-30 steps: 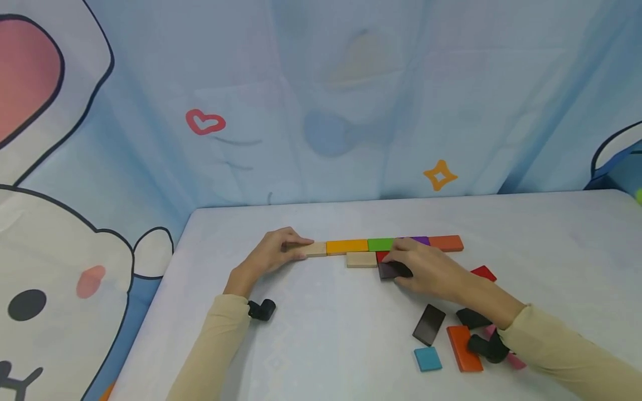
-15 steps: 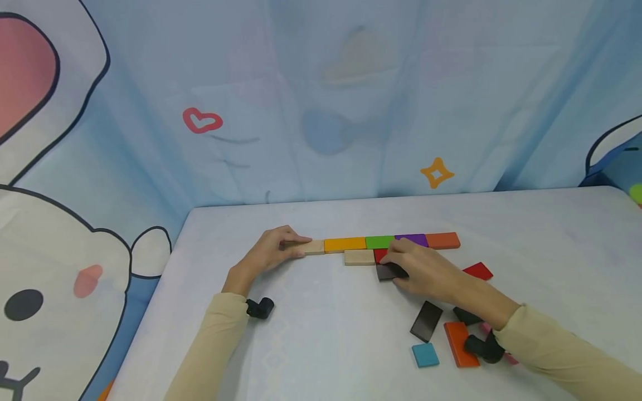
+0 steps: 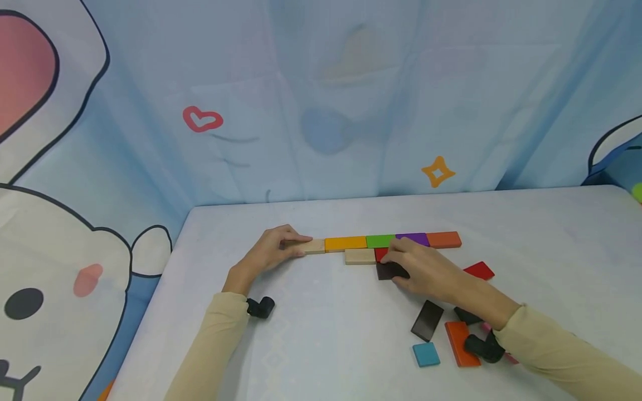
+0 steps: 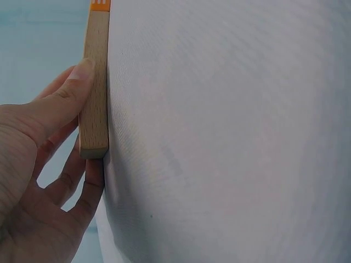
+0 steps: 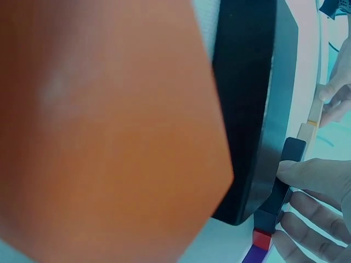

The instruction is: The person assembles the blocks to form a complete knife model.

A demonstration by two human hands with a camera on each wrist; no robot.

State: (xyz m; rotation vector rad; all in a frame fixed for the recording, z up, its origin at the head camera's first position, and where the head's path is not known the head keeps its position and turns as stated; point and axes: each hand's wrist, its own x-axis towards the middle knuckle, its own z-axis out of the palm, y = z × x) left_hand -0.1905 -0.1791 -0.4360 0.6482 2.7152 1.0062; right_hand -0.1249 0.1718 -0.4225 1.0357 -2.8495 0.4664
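At the left end of a row of flat blocks, my left hand [image 3: 268, 252] pinches a plain wooden block [image 3: 315, 247]. The left wrist view shows the thumb on one long side of this wooden block [image 4: 94, 87] and fingers behind and under its end. Rightward the row runs through yellow [image 3: 345, 244], green [image 3: 380, 240], purple [image 3: 413, 239] and orange-red blocks [image 3: 443, 240]. In front of it lie another plain wooden block [image 3: 359, 257] and a red block [image 3: 380, 254], partly hidden. My right hand [image 3: 426, 267] grips a dark block [image 3: 386, 272] against the red one's near side.
Loose on the white table [image 3: 301, 345], nearer the right forearm, are a dark block [image 3: 427, 320], a blue square [image 3: 426, 355], an orange block [image 3: 460, 344], a red block [image 3: 480, 270] and partly hidden pink and dark pieces. A curtain [image 3: 301, 100] hangs behind the table.
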